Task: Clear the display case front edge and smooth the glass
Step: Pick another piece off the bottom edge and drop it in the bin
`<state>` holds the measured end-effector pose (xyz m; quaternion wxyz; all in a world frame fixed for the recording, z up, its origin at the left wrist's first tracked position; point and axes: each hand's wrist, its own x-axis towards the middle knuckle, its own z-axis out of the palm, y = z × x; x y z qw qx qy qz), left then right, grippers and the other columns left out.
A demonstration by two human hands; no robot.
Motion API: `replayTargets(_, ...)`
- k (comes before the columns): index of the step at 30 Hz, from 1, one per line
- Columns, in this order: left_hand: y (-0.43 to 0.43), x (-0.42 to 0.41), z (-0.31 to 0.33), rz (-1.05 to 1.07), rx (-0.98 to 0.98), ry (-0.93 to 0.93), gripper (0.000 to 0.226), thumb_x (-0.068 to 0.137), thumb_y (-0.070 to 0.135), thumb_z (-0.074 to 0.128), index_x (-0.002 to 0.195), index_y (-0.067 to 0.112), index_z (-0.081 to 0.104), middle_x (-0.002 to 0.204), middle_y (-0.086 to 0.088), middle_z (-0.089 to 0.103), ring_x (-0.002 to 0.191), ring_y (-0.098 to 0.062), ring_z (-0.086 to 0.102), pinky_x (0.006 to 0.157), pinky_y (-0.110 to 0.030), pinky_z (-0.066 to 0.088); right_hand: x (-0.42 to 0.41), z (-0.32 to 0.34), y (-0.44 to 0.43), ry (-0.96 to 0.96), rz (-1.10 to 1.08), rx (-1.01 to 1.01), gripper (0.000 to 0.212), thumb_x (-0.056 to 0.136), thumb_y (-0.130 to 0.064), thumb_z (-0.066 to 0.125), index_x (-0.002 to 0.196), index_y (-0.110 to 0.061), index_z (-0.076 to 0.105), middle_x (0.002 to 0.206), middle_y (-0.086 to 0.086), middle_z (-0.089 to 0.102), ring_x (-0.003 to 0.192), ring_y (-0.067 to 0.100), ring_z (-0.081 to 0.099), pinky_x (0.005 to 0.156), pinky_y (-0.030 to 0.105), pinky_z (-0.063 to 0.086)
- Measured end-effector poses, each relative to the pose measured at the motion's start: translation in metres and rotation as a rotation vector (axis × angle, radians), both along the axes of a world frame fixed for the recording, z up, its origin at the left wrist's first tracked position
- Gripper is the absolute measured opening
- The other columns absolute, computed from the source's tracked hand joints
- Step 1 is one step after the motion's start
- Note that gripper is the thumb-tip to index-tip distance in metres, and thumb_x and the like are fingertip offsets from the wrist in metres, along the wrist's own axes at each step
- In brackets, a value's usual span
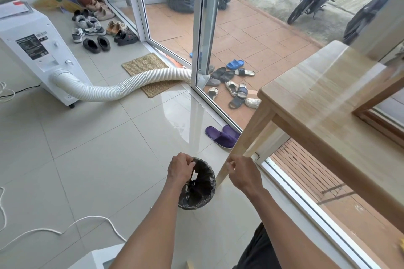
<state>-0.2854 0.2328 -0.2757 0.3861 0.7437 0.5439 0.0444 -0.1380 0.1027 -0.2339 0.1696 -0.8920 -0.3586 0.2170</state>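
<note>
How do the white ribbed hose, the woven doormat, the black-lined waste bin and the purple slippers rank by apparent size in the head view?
1. White ribbed hose
2. Woven doormat
3. Black-lined waste bin, though nearness to the camera inflates it
4. Purple slippers

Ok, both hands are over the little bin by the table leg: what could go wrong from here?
1. The left hand pinches the rim of the loose black liner of the bin; a tug could tip the small bin or pull the liner off.
2. The right hand is closed beside the table leg; anything it drops may miss the opening.
3. A white cord loops across the floor tiles near the feet, a possible trip hazard when stepping back.
</note>
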Motion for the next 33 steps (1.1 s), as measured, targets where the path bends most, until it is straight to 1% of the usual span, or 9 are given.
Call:
replayTargets(8, -0.010, -0.021, 0.001, -0.057, 0.058, 0.098, 0.018, 0.094, 0.022, 0.064, 0.102, 0.009, 0.074, 0.104, -0.010, 0.076, 0.099, -0.029, 0.069, 0.087, -0.037, 0.056, -0.014, 0.004, -0.001, 0.011, 0.021, -0.032, 0.032, 0.097, -0.025, 0.050, 0.125, -0.018, 0.066, 0.123, 0.007, 0.070, 0.110, 0.028, 0.065, 0.084, 0.039, 0.054)
replayTargets(15, -0.017, -0.040, 0.015, -0.146, 0.197, 0.135, 0.028, 0.100, 0.030, 0.051, 0.112, 0.014, 0.071, 0.111, -0.005, 0.073, 0.103, -0.025, 0.066, 0.086, -0.038, 0.053, -0.028, 0.022, -0.006, -0.028, 0.073, -0.047, 0.035, 0.100, -0.028, 0.047, 0.128, -0.014, 0.061, 0.123, 0.011, 0.067, 0.112, 0.035, 0.062, 0.085, 0.043, 0.054)
replayTargets(17, -0.020, -0.047, 0.022, -0.165, 0.243, 0.122, 0.032, 0.101, 0.032, 0.048, 0.117, 0.013, 0.068, 0.116, -0.007, 0.071, 0.109, -0.027, 0.064, 0.094, -0.040, 0.051, -0.032, 0.029, -0.009, -0.051, 0.092, -0.051, 0.036, 0.100, -0.031, 0.048, 0.127, -0.011, 0.059, 0.123, 0.012, 0.065, 0.115, 0.035, 0.061, 0.089, 0.045, 0.053)
replayTargets(19, -0.026, -0.053, 0.025, -0.197, 0.304, 0.125, 0.037, 0.102, 0.034, 0.046, 0.125, 0.011, 0.063, 0.123, -0.008, 0.069, 0.122, -0.028, 0.058, 0.113, -0.045, 0.036, -0.035, 0.037, -0.015, -0.069, 0.111, -0.053, 0.042, 0.101, -0.034, 0.047, 0.136, -0.010, 0.054, 0.133, 0.013, 0.060, 0.124, 0.034, 0.056, 0.099, 0.045, 0.048)
replayTargets(21, -0.036, -0.061, 0.028, -0.218, 0.354, 0.134, 0.043, 0.102, 0.037, 0.043, 0.134, 0.012, 0.057, 0.135, -0.006, 0.063, 0.139, -0.030, 0.043, 0.122, -0.051, 0.015, -0.039, 0.046, -0.021, -0.093, 0.118, -0.038, 0.049, 0.101, -0.037, 0.047, 0.143, -0.011, 0.047, 0.143, 0.015, 0.052, 0.131, 0.034, 0.050, 0.107, 0.045, 0.043)
replayTargets(24, -0.053, -0.072, 0.038, -0.275, 0.399, 0.164, 0.061, 0.100, 0.051, 0.025, 0.144, 0.014, 0.047, 0.149, -0.008, 0.050, 0.148, -0.031, 0.029, 0.121, -0.057, 0.008, -0.045, 0.057, -0.033, -0.166, 0.137, -0.019, 0.045, 0.101, -0.039, 0.046, 0.136, -0.010, 0.048, 0.145, 0.015, 0.048, 0.130, 0.034, 0.049, 0.110, 0.046, 0.039)
replayTargets(27, -0.064, -0.077, 0.057, -0.321, 0.449, 0.154, 0.083, 0.087, 0.059, 0.003, 0.151, 0.017, 0.035, 0.159, -0.008, 0.034, 0.151, -0.028, 0.019, 0.121, -0.056, 0.004, -0.049, 0.069, -0.049, -0.226, 0.148, 0.009, 0.050, 0.103, -0.041, 0.041, 0.143, -0.011, 0.042, 0.153, 0.013, 0.042, 0.136, 0.034, 0.041, 0.115, 0.044, 0.032)
replayTargets(30, -0.071, -0.077, 0.082, -0.335, 0.496, 0.104, 0.082, 0.087, 0.060, 0.002, 0.157, 0.021, 0.019, 0.166, -0.005, 0.016, 0.154, -0.025, 0.006, 0.122, -0.052, -0.005, -0.051, 0.091, -0.066, -0.274, 0.125, 0.057, 0.051, 0.105, -0.041, 0.036, 0.146, -0.011, 0.038, 0.156, 0.016, 0.039, 0.145, 0.037, 0.031, 0.120, 0.044, 0.023)
replayTargets(33, -0.076, -0.070, 0.113, -0.347, 0.567, 0.058, 0.080, 0.088, 0.061, 0.003, 0.158, 0.023, 0.009, 0.167, -0.002, 0.005, 0.154, -0.025, -0.001, 0.120, -0.053, -0.011, -0.051, 0.120, -0.086, -0.357, 0.121, 0.138, 0.060, 0.106, -0.045, 0.030, 0.157, -0.014, 0.024, 0.166, 0.016, 0.023, 0.156, 0.033, 0.014, 0.127, 0.043, 0.013)
